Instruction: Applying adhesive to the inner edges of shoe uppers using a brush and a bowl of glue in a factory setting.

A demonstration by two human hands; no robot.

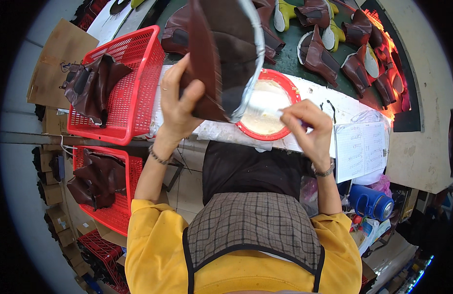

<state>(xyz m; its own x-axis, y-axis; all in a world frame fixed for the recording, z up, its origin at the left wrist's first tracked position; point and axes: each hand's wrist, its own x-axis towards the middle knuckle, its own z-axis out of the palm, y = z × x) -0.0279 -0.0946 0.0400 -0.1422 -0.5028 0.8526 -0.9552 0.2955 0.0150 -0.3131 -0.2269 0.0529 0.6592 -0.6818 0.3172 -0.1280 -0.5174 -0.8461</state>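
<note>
My left hand [177, 105] is closed on a dark brown leather boot upper [207, 59], held up with its open side turned to the right. A white band runs along the opening's edge. My right hand [312, 128] pinches what looks like a brush [266, 104], blurred and pale, beside that edge. Whether the brush touches the upper I cannot tell. Below both sits a red bowl [293, 92] of creamy white paste [265, 125], partly hidden by the upper.
Red plastic baskets [150, 63] [134, 181] with brown uppers stand at the left. Beyond the white table, boots on yellow-green lasts [334, 36] lie on a dark green surface near an orange glow [376, 19]. A written notebook [361, 149] and a blue flask [371, 202] are at the right.
</note>
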